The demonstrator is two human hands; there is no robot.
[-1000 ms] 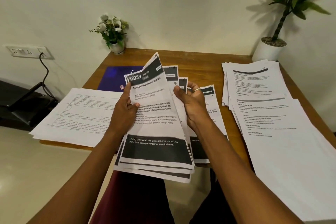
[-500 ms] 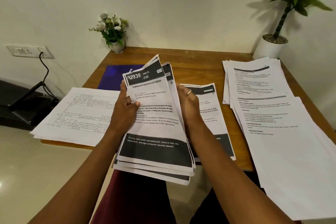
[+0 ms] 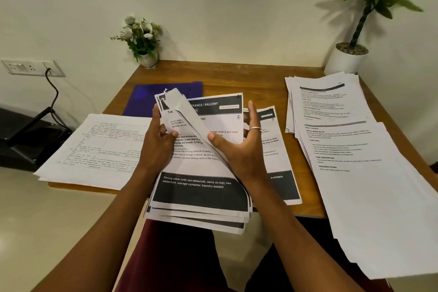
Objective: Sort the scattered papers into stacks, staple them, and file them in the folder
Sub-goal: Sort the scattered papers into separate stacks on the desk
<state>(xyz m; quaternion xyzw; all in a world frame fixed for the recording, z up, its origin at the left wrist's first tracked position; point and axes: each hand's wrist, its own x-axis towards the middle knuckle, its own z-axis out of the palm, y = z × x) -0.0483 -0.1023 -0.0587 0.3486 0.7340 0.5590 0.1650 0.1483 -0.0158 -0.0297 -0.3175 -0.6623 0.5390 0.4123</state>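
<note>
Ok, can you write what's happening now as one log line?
step: sorting | left hand: holds paper bundle | right hand: bends top sheet over | folder: blue, on table | stapling: not yet

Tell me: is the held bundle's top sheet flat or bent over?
Bent over: the top sheet curls forward, blank back showing, uncovering the page beneath.

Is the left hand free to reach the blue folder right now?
Probably not yet: the left hand grips the sheaf of papers, held just in front of the blue folder. It would need setting down first.
</note>
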